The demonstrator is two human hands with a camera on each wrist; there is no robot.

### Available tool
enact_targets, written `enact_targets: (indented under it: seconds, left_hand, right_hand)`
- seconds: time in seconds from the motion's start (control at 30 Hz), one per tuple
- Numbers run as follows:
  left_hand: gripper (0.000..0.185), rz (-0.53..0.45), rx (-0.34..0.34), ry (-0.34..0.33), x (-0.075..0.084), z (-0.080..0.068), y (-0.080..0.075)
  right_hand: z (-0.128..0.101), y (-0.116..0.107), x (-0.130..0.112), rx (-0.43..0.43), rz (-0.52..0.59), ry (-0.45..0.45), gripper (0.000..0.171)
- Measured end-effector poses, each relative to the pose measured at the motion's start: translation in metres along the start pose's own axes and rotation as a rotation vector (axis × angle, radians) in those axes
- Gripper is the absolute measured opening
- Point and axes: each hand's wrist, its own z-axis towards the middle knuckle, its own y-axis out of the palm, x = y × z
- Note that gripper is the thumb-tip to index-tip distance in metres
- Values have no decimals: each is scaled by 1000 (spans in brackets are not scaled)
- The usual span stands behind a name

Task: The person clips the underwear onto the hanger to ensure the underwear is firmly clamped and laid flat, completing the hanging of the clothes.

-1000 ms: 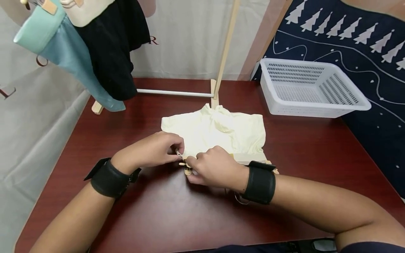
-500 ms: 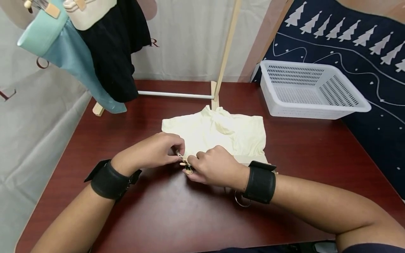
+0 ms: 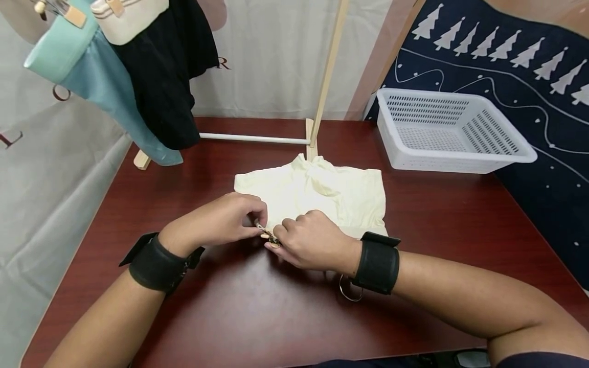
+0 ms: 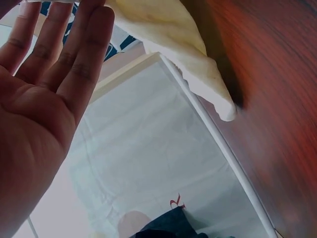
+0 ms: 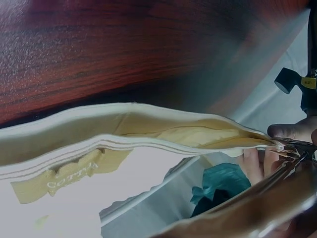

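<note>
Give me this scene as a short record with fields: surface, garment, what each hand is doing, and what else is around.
surface: dark red wooden table
garment: pale yellow garment, lying flat mid-table
left hand: fingers curled, pinching a clip hanger at the garment's near edge
right hand: grip closed on the same clip hanger, covering most of it
basket: white plastic basket, far right, nothing visible inside
rack: wooden rack behind the garment, with a black garment and a teal garment hanging at its left
</note>
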Motion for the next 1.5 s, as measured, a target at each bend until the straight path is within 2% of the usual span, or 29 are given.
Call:
enact_targets:
  seconds: [0.4, 0.73, 0.93, 1.13, 1.3, 1.4, 1.5]
  left_hand:
    - [21, -31, -12, 2, 2, 1, -5]
    - [21, -26, -8, -13, 2, -1, -3]
    - [22, 43, -13, -68, 6, 0, 4]
    - [26, 187, 20, -57, 10, 1, 12]
    - [22, 310, 35, 21, 11, 6, 24]
    - [22, 384, 28, 54, 13, 8, 34]
    - [32, 459, 22, 62, 18, 7, 42]
  right_hand:
    - [1, 2, 3, -5, 20, 19, 37]
    - [5, 6, 5, -18, 11, 23, 37]
    - [7, 7, 6, -49, 28, 62, 38]
    - [5, 1, 10, -174, 106, 113, 48]
    - [2, -18, 36, -335, 238, 258, 54]
    - [7, -31, 75, -379, 295, 407, 48]
    - [17, -42, 123, -361, 331, 559, 42]
